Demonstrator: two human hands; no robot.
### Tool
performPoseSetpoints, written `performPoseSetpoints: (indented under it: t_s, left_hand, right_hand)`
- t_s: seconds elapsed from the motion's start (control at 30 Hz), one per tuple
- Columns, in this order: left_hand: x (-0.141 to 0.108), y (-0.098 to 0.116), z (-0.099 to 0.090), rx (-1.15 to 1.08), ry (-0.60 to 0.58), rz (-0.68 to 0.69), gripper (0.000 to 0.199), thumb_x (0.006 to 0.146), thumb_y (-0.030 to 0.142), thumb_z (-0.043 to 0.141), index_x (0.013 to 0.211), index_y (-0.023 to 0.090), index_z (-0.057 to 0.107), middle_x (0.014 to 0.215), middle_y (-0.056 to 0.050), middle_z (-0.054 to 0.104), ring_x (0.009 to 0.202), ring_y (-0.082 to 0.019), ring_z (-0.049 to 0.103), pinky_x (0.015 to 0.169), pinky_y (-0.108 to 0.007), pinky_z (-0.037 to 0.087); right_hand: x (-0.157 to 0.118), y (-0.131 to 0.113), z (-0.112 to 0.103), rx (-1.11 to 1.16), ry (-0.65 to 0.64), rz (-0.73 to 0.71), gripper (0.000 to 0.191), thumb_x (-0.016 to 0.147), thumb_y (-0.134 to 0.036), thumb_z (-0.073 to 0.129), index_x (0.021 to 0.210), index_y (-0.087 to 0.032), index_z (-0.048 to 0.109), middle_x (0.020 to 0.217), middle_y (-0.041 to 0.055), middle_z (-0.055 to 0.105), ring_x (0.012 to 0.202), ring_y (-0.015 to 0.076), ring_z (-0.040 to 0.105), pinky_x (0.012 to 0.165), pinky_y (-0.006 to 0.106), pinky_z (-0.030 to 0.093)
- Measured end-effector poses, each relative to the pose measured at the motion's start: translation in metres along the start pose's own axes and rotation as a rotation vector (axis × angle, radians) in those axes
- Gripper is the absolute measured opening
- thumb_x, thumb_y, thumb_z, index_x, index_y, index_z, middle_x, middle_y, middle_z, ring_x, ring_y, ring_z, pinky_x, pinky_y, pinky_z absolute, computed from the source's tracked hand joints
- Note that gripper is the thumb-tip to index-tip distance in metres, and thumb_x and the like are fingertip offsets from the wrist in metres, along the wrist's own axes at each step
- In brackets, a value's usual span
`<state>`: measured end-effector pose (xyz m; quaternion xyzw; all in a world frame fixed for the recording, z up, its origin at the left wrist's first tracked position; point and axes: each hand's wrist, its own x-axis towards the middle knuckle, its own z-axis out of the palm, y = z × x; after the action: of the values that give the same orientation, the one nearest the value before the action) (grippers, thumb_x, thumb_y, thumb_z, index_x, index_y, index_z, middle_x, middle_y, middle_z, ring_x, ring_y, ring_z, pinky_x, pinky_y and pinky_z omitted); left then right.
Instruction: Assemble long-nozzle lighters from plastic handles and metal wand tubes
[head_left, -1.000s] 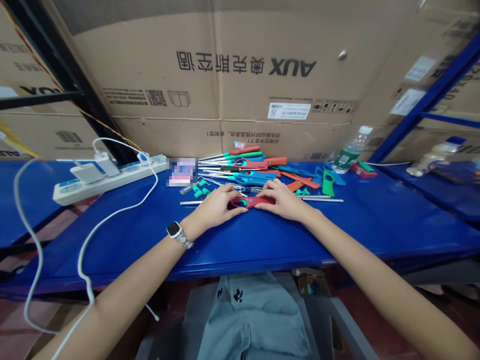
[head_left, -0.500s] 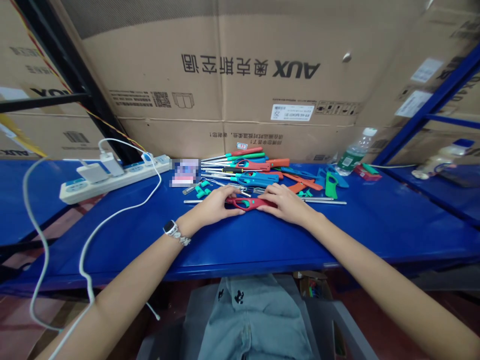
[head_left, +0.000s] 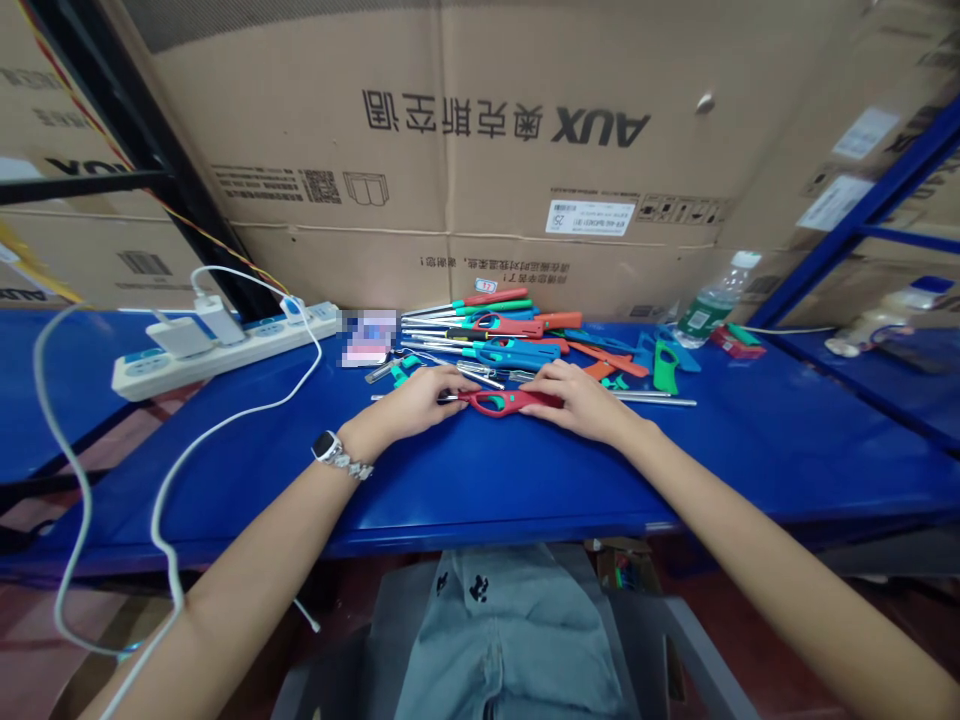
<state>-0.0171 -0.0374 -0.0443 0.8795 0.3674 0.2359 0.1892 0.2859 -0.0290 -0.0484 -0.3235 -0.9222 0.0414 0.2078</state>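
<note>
A red lighter (head_left: pixel 499 402) with a green trigger lies sideways between my hands, just above the blue table (head_left: pixel 480 480). My right hand (head_left: pixel 581 400) is closed round its handle end. My left hand (head_left: pixel 420 402) pinches the metal tube end at the left of the red body. Behind them is a pile of lighters, among them a blue lighter (head_left: pixel 517 354) and a red-handled one (head_left: pixel 510 326). Small green parts (head_left: pixel 405 370) lie behind my left hand. Long metal tubes (head_left: pixel 656 398) stick out to the right of my right hand.
A white power strip (head_left: pixel 225 348) with plugs and a looping white cable (head_left: pixel 217 428) is at the left. A green-labelled bottle (head_left: pixel 709 308) stands at the back right beside a red box (head_left: pixel 737 341). Large cardboard (head_left: pixel 495 180) rises behind the table.
My left hand has slid left from the red lighter's body toward its tube end, showing more of the body. My right hand still holds the handle. The view has shifted slightly.
</note>
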Motion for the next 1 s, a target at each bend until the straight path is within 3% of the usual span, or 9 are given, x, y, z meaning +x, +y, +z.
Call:
performPoseSetpoints:
  t_s: [0.67,1.0]
  left_hand:
    - [-0.002,-0.009,0.0,-0.065,0.035,-0.12,0.03,0.091,0.024,0.066,0.12,0.019,0.074,0.099,-0.007,0.08,0.086,-0.019,0.073,0.083,-0.034,0.06]
    - [-0.001,-0.005,-0.002,-0.039,0.028,-0.08,0.025,0.09,0.021,0.065,0.112,0.021,0.076,0.1,-0.005,0.08,0.085,-0.019,0.072,0.081,-0.034,0.059]
  right_hand:
    - [0.0,0.0,0.002,0.104,0.056,-0.025,0.03,0.103,-0.042,0.063,0.122,-0.023,0.076,0.111,0.0115,0.071,0.103,0.0267,0.067,0.093,0.046,0.057]
    - [0.001,-0.001,0.006,0.07,0.043,0.004,0.029,0.102,-0.042,0.066,0.123,-0.025,0.076,0.111,0.0109,0.072,0.103,0.0271,0.067,0.093,0.048,0.057]
